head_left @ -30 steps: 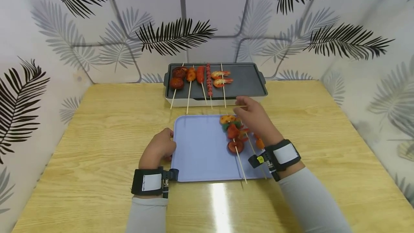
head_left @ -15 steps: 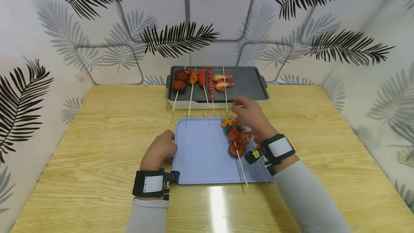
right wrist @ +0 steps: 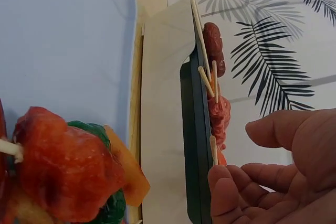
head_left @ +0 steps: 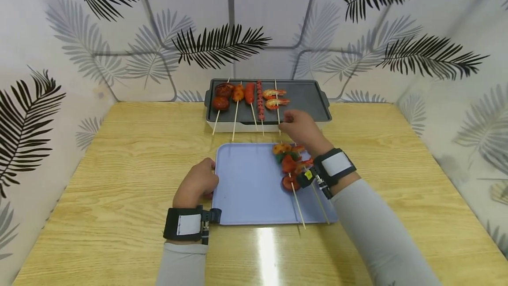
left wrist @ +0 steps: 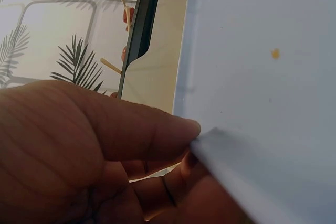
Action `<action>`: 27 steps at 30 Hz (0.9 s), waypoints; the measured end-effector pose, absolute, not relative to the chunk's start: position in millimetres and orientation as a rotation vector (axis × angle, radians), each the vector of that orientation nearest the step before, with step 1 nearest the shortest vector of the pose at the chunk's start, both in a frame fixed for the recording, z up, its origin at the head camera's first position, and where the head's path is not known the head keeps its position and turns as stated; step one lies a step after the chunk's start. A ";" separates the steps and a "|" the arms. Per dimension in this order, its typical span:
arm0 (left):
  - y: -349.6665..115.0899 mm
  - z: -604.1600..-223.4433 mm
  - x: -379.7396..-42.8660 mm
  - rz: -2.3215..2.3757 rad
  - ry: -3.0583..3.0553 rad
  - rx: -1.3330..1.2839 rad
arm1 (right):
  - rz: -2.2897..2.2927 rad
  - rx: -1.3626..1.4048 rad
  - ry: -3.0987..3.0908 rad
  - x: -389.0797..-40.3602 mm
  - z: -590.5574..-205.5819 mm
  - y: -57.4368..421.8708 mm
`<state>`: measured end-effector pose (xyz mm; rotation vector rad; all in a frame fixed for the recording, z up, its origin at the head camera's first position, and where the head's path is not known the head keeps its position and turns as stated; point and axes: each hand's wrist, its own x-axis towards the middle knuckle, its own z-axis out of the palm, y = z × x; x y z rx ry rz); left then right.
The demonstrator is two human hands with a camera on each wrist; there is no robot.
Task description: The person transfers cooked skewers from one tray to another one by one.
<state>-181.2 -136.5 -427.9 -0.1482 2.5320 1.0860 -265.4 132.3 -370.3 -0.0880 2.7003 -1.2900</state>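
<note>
My left hand (head_left: 196, 182) grips the pale blue tray (head_left: 250, 189) at its left edge, thumb (left wrist: 157, 129) on top and fingers curled beneath in the left wrist view. Over the front of the grill pan (head_left: 307, 96), my right hand (head_left: 303, 129) hovers beside the bare stick of a shrimp skewer (head_left: 276, 103). The right wrist view shows its thumb (right wrist: 273, 129) well apart from loosely bent fingers, with one fingertip close to a stick end (right wrist: 213, 148). On the tray's right side lie a mixed skewer (head_left: 289, 164) and another shrimp skewer (head_left: 304, 165), partly covered by the right wrist.
Left of the shrimp on the pan are skewers of a red sausage (head_left: 249, 93), small red pieces (head_left: 260, 103), an orange-brown piece (head_left: 238, 93) and round brown pieces (head_left: 220, 103). Their sticks jut over the front edge. Behind the wooden table (head_left: 119, 167) stands a leaf-patterned wall.
The right hand has moved slightly left and forward, from above the tray's far edge to the shrimp skewer's stick at the pan. The left hand stays on the tray.
</note>
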 end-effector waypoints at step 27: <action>-137.2 -431.1 -183.6 1.097 2.533 -0.144 | -1.052 -0.029 2.715 -300.8 -368.5 124.9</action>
